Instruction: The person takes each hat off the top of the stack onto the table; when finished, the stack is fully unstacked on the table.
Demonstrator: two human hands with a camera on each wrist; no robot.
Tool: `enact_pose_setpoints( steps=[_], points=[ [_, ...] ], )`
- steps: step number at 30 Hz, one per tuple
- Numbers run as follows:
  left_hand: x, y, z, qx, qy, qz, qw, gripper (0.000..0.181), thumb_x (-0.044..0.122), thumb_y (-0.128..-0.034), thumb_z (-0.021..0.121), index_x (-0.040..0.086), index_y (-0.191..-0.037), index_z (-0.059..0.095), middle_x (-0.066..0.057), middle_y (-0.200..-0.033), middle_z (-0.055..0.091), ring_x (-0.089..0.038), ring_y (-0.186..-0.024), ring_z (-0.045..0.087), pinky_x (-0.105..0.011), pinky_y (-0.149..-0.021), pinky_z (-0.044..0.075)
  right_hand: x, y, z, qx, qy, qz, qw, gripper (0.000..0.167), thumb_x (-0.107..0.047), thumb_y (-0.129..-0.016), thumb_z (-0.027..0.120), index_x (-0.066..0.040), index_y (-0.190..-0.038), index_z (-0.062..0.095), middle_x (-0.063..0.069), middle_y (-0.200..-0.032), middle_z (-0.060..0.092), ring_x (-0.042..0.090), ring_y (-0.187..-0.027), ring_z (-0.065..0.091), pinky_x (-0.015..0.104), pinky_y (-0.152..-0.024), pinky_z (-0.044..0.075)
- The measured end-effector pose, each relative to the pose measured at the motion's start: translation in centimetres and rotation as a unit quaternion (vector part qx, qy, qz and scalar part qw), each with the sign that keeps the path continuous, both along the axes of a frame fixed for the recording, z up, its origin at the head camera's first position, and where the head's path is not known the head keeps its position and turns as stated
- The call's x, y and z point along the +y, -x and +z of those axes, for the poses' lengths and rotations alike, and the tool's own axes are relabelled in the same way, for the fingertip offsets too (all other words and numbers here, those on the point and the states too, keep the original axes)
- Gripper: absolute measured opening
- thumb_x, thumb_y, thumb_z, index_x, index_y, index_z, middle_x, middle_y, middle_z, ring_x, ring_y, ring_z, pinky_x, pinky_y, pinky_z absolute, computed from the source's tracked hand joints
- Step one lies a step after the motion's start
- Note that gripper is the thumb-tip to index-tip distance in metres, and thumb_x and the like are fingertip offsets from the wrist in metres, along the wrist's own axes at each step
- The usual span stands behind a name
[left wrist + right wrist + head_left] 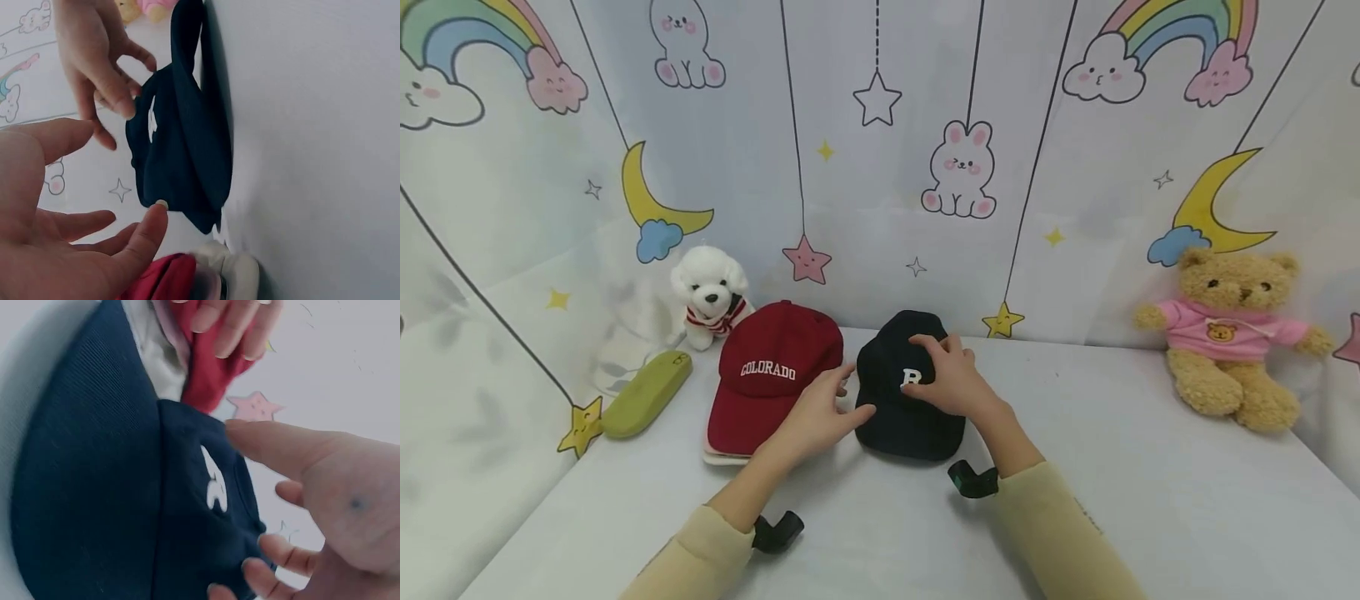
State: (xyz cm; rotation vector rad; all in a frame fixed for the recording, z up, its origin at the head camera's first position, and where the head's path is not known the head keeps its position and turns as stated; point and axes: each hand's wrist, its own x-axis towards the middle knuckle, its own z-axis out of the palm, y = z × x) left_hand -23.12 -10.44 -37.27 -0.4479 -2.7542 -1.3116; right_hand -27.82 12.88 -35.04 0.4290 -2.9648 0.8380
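Observation:
A dark navy baseball cap (910, 433) with a white letter on its front sits on the white table, brim toward me. My right hand (953, 379) is over its crown, thumb and fingers spread apart. In the right wrist view the thumb of that hand (350, 481) is near the white letter, and whether the fingertips touch the crown I cannot tell. At the cap's left side is my left hand (820, 417), fingers parted, in front of a red COLORADO cap (752, 417). In the left wrist view the navy cap (169, 150) lies just beyond the left hand's thumb.
Under the red cap shows a pale brim (722, 457). Left of it lies a green case (647, 396), with a white plush dog (707, 287) behind. A teddy bear (1232, 350) in a pink top sits at the right. A patterned curtain (880, 208) backs the table.

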Motion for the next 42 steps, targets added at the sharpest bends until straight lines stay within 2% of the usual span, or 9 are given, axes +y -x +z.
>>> enact_pose_setpoints(
  steps=[4,8,12,17,26,36,42],
  points=[
    [-0.9,-0.5,-0.2,0.009,-0.021,0.005,0.9997,0.073,0.023,-0.0879,0.079,0.007,-0.15,0.044,-0.016,-0.135,0.054,-0.033,-0.111,0.06,-0.041,-0.085,0.057,-1.0,-0.7,-0.3,-0.012,-0.025,-0.011,0.9996,0.073,-0.034,-0.084,0.084,-0.021,-0.145,0.046,0.018,-0.13,0.037,0.044,-0.121,0.034,0.061,-0.09,0.048],
    [-1.9,-0.9,-0.4,0.032,-0.039,-0.001,0.9987,0.071,0.02,-0.0873,0.08,0.007,-0.148,0.046,-0.011,-0.13,0.056,-0.033,-0.11,0.058,-0.039,-0.087,0.056,-1.8,-0.8,-0.9,-0.012,-0.038,-0.019,0.999,0.069,-0.033,-0.083,0.085,-0.021,-0.141,0.048,0.015,-0.124,0.035,0.045,-0.123,0.031,0.056,-0.084,0.052],
    [-2.8,-1.2,-0.7,0.059,-0.046,-0.009,0.9972,0.071,0.019,-0.0865,0.08,0.003,-0.147,0.046,-0.013,-0.13,0.056,-0.031,-0.111,0.058,-0.04,-0.088,0.056,-2.3,-0.7,-1.8,0.0,-0.05,-0.03,0.9983,0.063,-0.031,-0.085,0.084,-0.02,-0.137,0.05,0.013,-0.122,0.035,0.043,-0.121,0.032,0.048,-0.076,0.055],
    [-3.7,-1.5,-0.9,0.08,-0.054,-0.005,0.9953,0.071,0.017,-0.084,0.082,0.003,-0.145,0.048,-0.014,-0.133,0.057,-0.029,-0.113,0.057,-0.041,-0.089,0.056,-2.5,-0.4,-2.4,0.017,-0.044,-0.036,0.9982,0.056,-0.028,-0.087,0.083,-0.017,-0.133,0.053,0.013,-0.119,0.035,0.041,-0.119,0.033,0.043,-0.072,0.056],
    [-4.6,-1.8,-1.1,0.121,-0.062,-0.008,0.9907,0.071,0.013,-0.0815,0.084,0.003,-0.143,0.05,-0.014,-0.132,0.058,-0.029,-0.112,0.058,-0.042,-0.088,0.056,-2.7,0.1,-3.2,0.045,-0.044,-0.035,0.9974,0.053,-0.029,-0.088,0.081,-0.016,-0.132,0.055,0.012,-0.116,0.036,0.038,-0.113,0.034,0.043,-0.075,0.056],
    [-5.6,-1.8,-1.1,0.13,-0.061,-0.009,0.9896,0.07,0.01,-0.0828,0.083,0.002,-0.143,0.05,-0.014,-0.135,0.056,-0.03,-0.115,0.057,-0.041,-0.087,0.057,-2.2,0.9,-3.3,0.078,-0.045,-0.031,0.9954,0.051,-0.028,-0.09,0.079,-0.011,-0.132,0.055,0.015,-0.117,0.037,0.038,-0.111,0.035,0.044,-0.079,0.055],
    [-6.2,-2.2,-0.9,0.136,-0.057,-0.005,0.9891,0.071,0.009,-0.0826,0.083,0.004,-0.144,0.049,-0.014,-0.137,0.055,-0.03,-0.116,0.056,-0.043,-0.088,0.056,-2.1,1.6,-3.3,0.077,-0.051,-0.038,0.995,0.052,-0.029,-0.091,0.078,-0.01,-0.134,0.055,0.015,-0.119,0.038,0.036,-0.114,0.035,0.044,-0.081,0.054]
  ],
)
